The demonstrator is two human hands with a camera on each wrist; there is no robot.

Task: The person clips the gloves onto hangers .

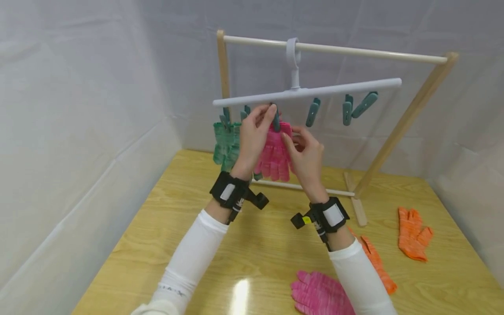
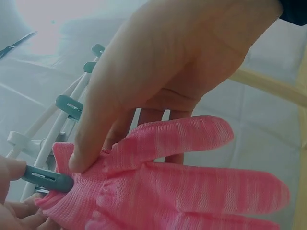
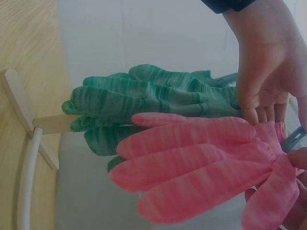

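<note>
Nearest on the pale wooden table lies a loose pink knitted glove, with two orange knitted gloves further right, one partly hidden behind the right sleeve. Above them both hands are raised to the white plastic clip hanger, which hangs from the top bar of a light wooden rack. The left hand has its thumb and forefinger pinched on a teal plastic clip, its thumb pressing the cuff of the hanging pink knitted glove. The right hand pinches that same cuff just beside the clip, fingers curled close. The glove hangs fingers down between the two hands, its cuff at the clip; whether the clip bites it fully I cannot tell. It looks light, soft and floppy, likely to sag or slip unless held by the thicker ribbed cuff. Just behind it a pair of green knitted gloves hang clipped. Further along the hanger, spare teal clips dangle.
</note>
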